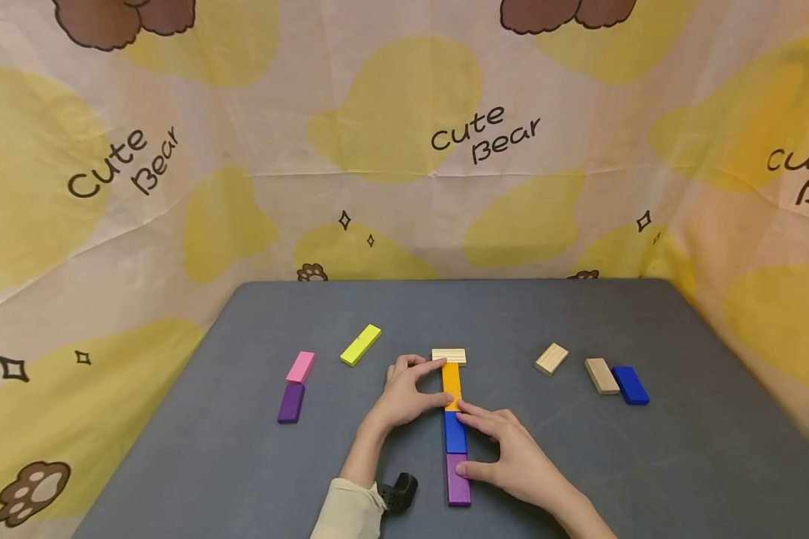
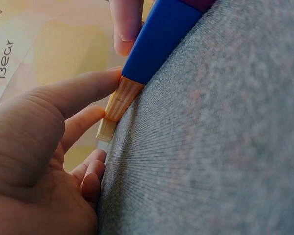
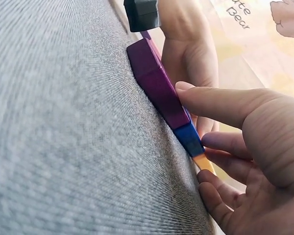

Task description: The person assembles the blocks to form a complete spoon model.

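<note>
A column of wooden blocks lies end to end: a purple block (image 1: 458, 490) nearest, then a blue block (image 1: 455, 433) and an orange block (image 1: 451, 383). Across the far end lies a plain wood block (image 1: 449, 355), forming a T. My left hand (image 1: 403, 395) touches the orange block, thumb near its close end and index finger near its far end. From the other side my right hand (image 1: 515, 458) rests its thumb on the purple block (image 3: 161, 93), while its fingertips touch around the joint of the blue and orange blocks.
Left on the grey table (image 1: 195, 479) lie a pink block (image 1: 301, 367), a dark purple block (image 1: 291, 403) and a yellow-green block (image 1: 360, 345). To the right are two plain blocks (image 1: 551, 359) and another blue block (image 1: 631, 385). A printed cloth (image 1: 391, 202) hangs behind.
</note>
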### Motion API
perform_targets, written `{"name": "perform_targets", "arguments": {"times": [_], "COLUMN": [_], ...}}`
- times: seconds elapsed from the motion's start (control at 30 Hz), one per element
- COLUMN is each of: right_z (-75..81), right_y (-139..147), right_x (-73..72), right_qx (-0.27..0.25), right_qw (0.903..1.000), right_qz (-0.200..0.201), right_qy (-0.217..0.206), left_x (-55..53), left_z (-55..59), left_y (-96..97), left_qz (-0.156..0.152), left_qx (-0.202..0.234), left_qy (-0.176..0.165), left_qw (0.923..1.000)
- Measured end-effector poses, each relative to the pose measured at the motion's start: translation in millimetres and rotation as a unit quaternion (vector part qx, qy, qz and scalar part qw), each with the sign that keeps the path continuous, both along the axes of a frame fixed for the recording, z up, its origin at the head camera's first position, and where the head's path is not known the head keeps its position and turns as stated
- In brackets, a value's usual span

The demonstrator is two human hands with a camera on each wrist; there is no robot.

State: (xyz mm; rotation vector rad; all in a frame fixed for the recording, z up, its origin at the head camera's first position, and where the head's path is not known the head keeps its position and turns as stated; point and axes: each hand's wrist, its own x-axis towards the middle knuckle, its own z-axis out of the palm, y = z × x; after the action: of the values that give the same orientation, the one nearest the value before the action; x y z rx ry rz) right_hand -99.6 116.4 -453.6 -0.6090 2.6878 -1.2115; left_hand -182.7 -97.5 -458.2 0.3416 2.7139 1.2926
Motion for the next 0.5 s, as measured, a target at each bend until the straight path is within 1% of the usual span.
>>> {"name": "perform_targets", "arguments": {"times": [0.17, 0.37, 0.5], "right_z": [0.6, 0.4, -0.3], "right_y": [-0.6, -1.0, -0.4], "right_x": [-1.9, -1.1, -0.4], "right_qx": [-0.002, -0.006, -0.01], "right_qw": [1.0, 0.9999, 0.9999], "right_qz": [-0.003, -0.004, -0.006], "right_qy": [-0.004, -0.01, -0.01], "left_x": [-0.6, 1.6, 2.7], "left_z": [1.6, 1.3, 1.4], "left_y": [-0.5, -0.1, -0.2], "left_qz": [-0.003, -0.003, -0.01], "left_qx": [0.005, 0.002, 0.002], "left_qy": [0.004, 0.004, 0.008], "left_qw": [1.0, 1.0, 0.9999]}}
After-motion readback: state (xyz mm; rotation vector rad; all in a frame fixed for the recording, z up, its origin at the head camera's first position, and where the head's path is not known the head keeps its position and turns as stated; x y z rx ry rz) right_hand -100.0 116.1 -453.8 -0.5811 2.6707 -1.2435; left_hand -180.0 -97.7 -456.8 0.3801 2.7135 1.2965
